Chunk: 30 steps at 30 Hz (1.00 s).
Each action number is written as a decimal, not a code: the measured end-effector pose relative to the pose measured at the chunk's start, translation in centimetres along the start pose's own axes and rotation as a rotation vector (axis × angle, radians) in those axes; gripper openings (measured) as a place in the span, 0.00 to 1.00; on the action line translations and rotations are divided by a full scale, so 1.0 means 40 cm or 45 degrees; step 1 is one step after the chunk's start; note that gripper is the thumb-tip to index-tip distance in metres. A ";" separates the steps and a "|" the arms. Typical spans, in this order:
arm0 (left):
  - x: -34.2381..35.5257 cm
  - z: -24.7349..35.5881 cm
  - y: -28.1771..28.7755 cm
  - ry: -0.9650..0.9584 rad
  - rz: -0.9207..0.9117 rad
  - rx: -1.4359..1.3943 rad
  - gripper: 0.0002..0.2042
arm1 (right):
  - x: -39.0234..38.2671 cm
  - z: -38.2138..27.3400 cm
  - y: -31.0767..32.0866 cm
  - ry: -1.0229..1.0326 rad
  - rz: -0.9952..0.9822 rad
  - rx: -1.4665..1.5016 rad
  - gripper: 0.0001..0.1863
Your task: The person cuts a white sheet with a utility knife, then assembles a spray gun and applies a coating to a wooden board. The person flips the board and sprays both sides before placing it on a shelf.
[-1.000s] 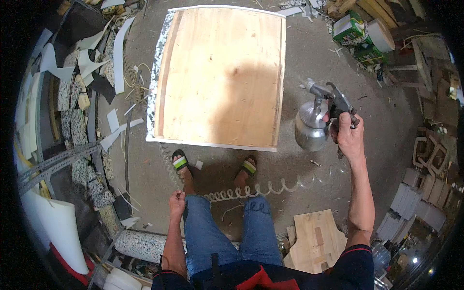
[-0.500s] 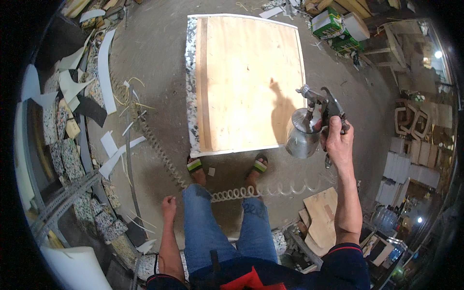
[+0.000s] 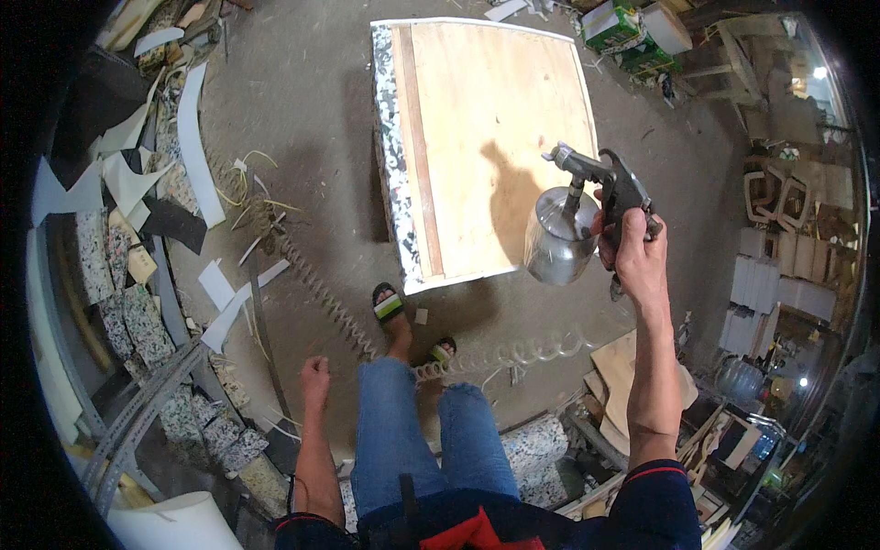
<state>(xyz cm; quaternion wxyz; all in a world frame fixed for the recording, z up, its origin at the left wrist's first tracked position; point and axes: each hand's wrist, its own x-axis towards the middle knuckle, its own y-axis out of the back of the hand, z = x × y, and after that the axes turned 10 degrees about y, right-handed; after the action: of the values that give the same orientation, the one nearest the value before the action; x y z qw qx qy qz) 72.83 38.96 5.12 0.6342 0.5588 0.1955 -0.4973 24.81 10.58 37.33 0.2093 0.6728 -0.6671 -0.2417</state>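
Observation:
My right hand is wrapped round the handle of a spray gun, which has a round metal cup under its dark body. The nozzle points left, above the right side of a pale plywood panel. Speckled foam lines the panel's left side, and white edging shows along its borders. A shadow of hand and gun falls on the wood. Down at my left side hangs my left hand, its fingers curled in and nothing visible in them.
A coiled clear air hose runs over the floor and past my legs. Foam offcuts and white strips lie along the left. To the right are wooden pieces, stacked blocks and green boxes.
My left foot has come forward and my right foot has drawn back. The panel appears shifted right and turned in view. The spray gun has moved slightly left, farther over the panel.

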 end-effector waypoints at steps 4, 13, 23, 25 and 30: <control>-0.001 -0.009 -0.012 -0.096 -0.062 -0.003 0.15 | -0.086 0.019 0.000 -0.006 -0.062 0.121 0.31; -0.007 -0.140 0.056 -0.240 -0.096 0.149 0.13 | -0.317 0.083 -0.065 -0.240 0.577 0.026 0.24; -0.001 -0.334 0.103 -0.031 -0.140 0.142 0.13 | -0.452 0.115 -0.060 -0.398 0.777 -0.075 0.24; 0.004 -0.345 0.120 -0.156 -0.183 0.010 0.13 | -0.468 0.122 -0.067 -0.403 0.765 -0.144 0.22; 0.031 -0.362 0.205 -0.144 -0.116 0.099 0.13 | -0.518 0.117 -0.090 -0.320 0.708 0.110 0.28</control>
<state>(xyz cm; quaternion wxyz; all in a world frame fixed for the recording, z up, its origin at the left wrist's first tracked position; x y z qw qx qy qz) 84.78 50.53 4.03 0.5990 0.5445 0.1652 -0.5635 24.97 31.54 32.37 0.1545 0.4377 -0.8559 -0.2280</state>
